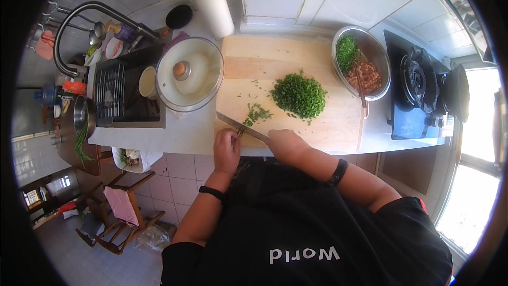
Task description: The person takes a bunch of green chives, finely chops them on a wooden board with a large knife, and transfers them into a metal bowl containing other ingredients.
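My right hand [289,145] grips the handle of a kitchen knife [243,127], whose blade points to the upper left over the wooden cutting board [246,51]. Close beside the blade, the curled fingers of my left hand [227,149] hold a short bunch of green stalks [240,130]. Small freshly cut green pieces [257,114] lie just past the blade. A large heap of chopped greens [299,96] sits near the board's middle. At the board's upper right, a metal bowl [384,53] contains chopped greens, minced meat [364,76] and a pair of chopsticks [359,83].
Left of the board stands a pot with a glass lid [198,87], beside the sink [145,117] and its curved faucet [95,4]. A gas stove [416,83] is on the right. A white bin [135,161] with scraps sits below the counter edge, near a wooden chair [127,206].
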`<state>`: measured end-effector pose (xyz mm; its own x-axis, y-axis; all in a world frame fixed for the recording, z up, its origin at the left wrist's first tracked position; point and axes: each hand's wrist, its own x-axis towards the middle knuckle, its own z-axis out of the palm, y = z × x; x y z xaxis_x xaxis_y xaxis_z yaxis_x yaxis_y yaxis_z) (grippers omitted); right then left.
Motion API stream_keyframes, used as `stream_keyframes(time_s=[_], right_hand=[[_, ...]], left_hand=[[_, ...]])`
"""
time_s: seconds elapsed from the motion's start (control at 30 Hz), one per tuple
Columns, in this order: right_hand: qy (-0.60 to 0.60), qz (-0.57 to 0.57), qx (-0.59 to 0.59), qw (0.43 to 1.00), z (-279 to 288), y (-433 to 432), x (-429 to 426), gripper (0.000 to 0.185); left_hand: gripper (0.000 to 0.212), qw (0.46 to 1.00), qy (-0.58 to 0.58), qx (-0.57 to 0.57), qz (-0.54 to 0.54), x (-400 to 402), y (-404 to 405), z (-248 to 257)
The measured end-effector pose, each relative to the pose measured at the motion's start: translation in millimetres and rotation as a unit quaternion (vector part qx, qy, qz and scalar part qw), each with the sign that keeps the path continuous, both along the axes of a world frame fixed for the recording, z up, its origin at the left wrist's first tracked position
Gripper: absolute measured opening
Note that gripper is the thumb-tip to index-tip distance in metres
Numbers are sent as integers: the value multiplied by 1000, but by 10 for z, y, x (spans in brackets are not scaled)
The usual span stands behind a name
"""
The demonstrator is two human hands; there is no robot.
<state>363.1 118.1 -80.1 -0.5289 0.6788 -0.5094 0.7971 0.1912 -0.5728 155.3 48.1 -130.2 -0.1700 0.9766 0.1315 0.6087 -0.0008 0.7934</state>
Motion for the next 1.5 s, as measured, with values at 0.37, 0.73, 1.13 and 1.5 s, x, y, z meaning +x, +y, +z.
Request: stream_keyframes(time_s=[0.37, 0.73, 1.13, 1.5], right_hand=[[7, -74, 31, 997, 199, 162, 199, 27], [-11, -3, 82, 997, -79, 83, 228, 27], [-29, -12, 44, 999, 27, 35, 240, 26], [-19, -7, 48, 999, 245, 32, 115, 25]], left_hand=[[26, 938, -337, -49, 61, 41, 363, -181], [28, 946, -286, -119, 96, -128, 298, -220], [27, 988, -48, -19, 145, 91, 185, -90], [27, 989, -14, -28, 142, 35, 111, -68]])
